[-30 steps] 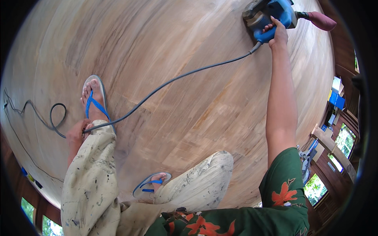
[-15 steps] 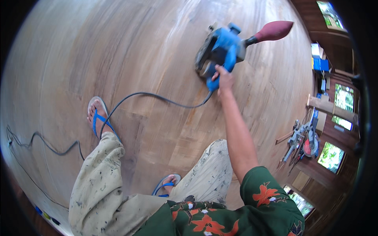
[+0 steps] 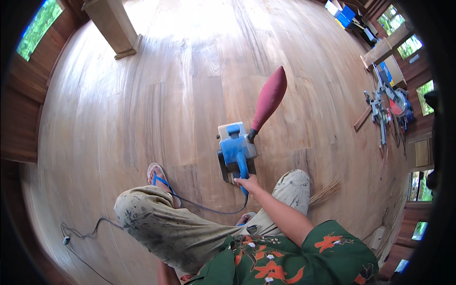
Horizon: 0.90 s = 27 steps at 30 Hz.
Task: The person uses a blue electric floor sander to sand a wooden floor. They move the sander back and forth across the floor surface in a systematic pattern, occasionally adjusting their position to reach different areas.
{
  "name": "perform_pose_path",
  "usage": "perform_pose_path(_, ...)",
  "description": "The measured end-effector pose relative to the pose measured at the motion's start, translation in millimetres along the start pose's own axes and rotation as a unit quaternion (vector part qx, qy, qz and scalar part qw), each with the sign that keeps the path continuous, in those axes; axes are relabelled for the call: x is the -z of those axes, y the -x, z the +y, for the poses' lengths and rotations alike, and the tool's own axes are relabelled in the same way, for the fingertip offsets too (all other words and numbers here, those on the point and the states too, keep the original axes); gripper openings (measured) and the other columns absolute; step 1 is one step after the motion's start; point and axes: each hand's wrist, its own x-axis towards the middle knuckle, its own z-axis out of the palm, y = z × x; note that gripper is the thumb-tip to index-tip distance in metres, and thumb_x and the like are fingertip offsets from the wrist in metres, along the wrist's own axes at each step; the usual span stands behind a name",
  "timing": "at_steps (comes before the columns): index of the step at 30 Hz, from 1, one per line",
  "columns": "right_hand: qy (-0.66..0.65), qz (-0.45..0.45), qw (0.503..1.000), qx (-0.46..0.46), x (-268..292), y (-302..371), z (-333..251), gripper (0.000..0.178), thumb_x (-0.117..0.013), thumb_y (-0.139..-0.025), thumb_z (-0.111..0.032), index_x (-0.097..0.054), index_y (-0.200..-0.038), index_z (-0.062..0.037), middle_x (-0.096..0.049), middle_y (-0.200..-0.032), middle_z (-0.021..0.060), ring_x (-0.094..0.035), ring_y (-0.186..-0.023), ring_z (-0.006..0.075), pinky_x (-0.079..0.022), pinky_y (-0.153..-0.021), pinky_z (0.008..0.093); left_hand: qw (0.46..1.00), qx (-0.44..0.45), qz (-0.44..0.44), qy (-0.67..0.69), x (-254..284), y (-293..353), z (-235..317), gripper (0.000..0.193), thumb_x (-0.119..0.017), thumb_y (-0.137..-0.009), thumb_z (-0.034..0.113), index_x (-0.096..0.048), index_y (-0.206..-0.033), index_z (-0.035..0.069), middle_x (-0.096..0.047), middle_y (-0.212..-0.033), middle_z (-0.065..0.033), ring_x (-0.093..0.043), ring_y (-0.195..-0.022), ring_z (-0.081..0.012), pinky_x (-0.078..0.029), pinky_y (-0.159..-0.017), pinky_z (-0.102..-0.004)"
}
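My right hand (image 3: 249,183) is closed round the rear handle of a blue belt sander (image 3: 233,151), just ahead of my knees. The sander's base is down at the wooden floor (image 3: 142,118). From its right side a long dark-red dust bag (image 3: 270,99) sticks out, slanting away from me. A grey power cord (image 3: 209,209) trails from the handle leftward past my foot. Only a bit of my left forearm (image 3: 167,273) shows below my left thigh; the hand itself is out of sight.
Beside my right knee lies a straw broom (image 3: 325,192). A mitre saw (image 3: 398,105) stands at the right wall, with a blue box (image 3: 346,17) beyond. A wooden post (image 3: 111,28) rises at the far left. The cord's plug joint (image 3: 66,240) lies left of me.
The sander has come nearer to me, its dust bag swinging from pointing right to pointing away. My view has shifted, bringing in the post and broom. My right hand keeps its hold.
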Motion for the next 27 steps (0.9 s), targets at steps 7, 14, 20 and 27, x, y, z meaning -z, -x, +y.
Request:
perform_pose_path(7,0.04,0.079,0.996,0.01,-19.2,1.8,13.0,0.034,-0.086,-0.084,-0.035,-0.078,-0.093,-0.0032,-0.078,-0.086,0.01,-0.072,-0.079,0.0219,-0.055,-0.076,0.0385,0.987,-0.141,-0.022,0.069,55.3,-37.7,98.1,0.016,-0.074,-0.097,0.016,-0.077,-0.105,0.002,-0.071,-0.078,-0.0046,-0.065,-0.068,-0.0176,-0.051,-0.062,-0.0341)
perform_pose_path(14,0.131,0.186,0.965,0.127,-41.2,-80.8,-46.3,0.055,-0.081,-0.083,-0.059,-0.08,-0.09,-0.0045,-0.078,-0.094,0.0224,-0.077,-0.091,0.04,-0.06,-0.081,0.0489,0.988,-0.142,0.007,-0.068,46.1,-69.5,258.9,0.02,-0.075,-0.097,0.018,-0.078,-0.105,-0.001,-0.068,-0.074,0.0009,-0.059,-0.066,-0.0087,-0.046,-0.059,-0.0295)
perform_pose_path(20,0.161,0.189,0.939,0.24,-67.9,-196.8,-78.5,0.068,-0.075,-0.086,-0.071,-0.079,-0.104,-0.0053,-0.078,-0.108,0.0233,-0.077,-0.102,0.0401,-0.063,-0.087,0.049,0.921,-0.236,-0.157,-0.267,-46.7,-134.4,194.3,0.029,-0.075,-0.099,0.025,-0.08,-0.103,-0.003,-0.062,-0.066,-0.0002,-0.055,-0.061,-0.0076,-0.042,-0.056,-0.0283)
perform_pose_path(27,0.135,0.265,0.927,0.23,-79.1,-161.6,-98.3,0.063,-0.077,-0.086,-0.068,-0.078,-0.096,-0.0058,-0.079,-0.101,0.0214,-0.078,-0.098,0.039,-0.063,-0.083,0.0495,0.891,-0.203,-0.275,-0.298,-41.2,-239.3,57.0,0.038,-0.072,-0.098,0.033,-0.069,-0.108,-0.004,-0.057,-0.081,-0.0083,-0.053,-0.079,-0.0159,-0.048,-0.072,-0.0348)
